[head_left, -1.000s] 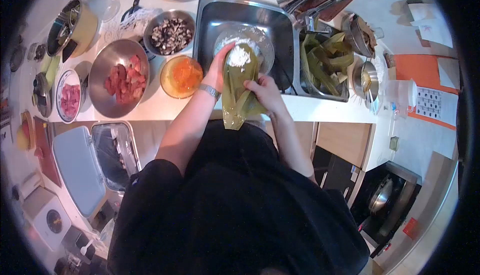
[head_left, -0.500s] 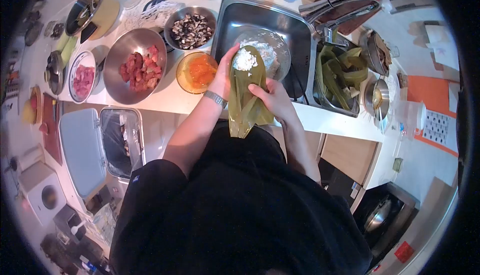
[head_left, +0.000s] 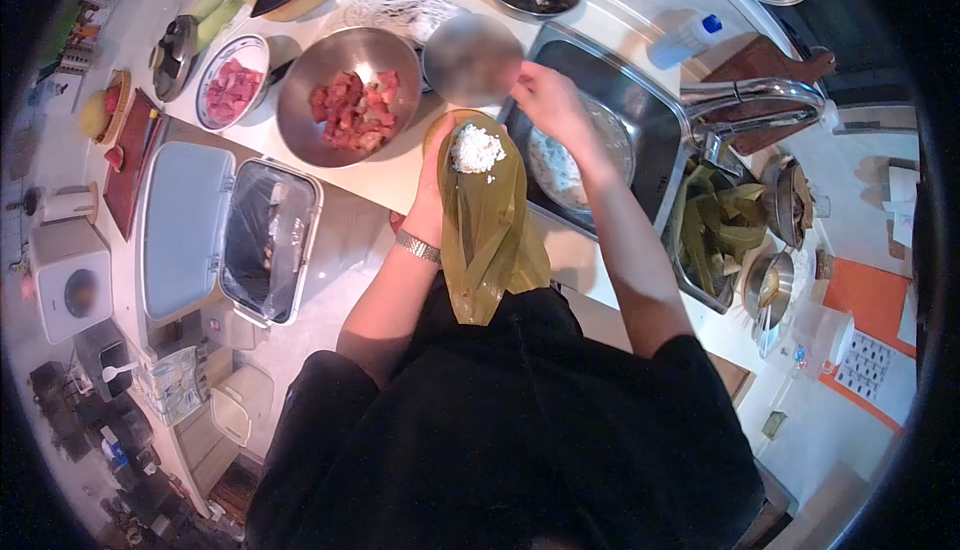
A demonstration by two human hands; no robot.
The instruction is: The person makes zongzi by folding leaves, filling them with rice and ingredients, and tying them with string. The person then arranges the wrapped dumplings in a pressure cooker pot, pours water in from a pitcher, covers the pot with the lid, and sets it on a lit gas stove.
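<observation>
My left hand [head_left: 432, 185] is closed around a long, folded green-brown leaf [head_left: 485, 240], cupped at its top end. White rice grains [head_left: 478, 149] lie heaped in that cup, with a few loose grains just below. The leaf's tail hangs down in front of my black shirt. My right hand [head_left: 552, 102] is off the leaf, reaching over the near rim of the sink to the right edge of a metal bowl [head_left: 473, 60]. That bowl's contents and my right fingertips are blurred, so I cannot tell what they touch.
A steel bowl of red meat chunks [head_left: 300, 140] stands left. In the sink [head_left: 650, 100] sits a bowl of white rice [head_left: 575, 165]. More leaves [head_left: 725, 215] fill a tray at right, below the faucet [head_left: 750, 95]. An open bin [head_left: 310, 250] stands below the counter.
My right hand has let go of the leaf and moved up to the bowl that held cut dark mushrooms. My left hand still holds the leaf. The view has shifted, and the orange bowl is mostly covered.
</observation>
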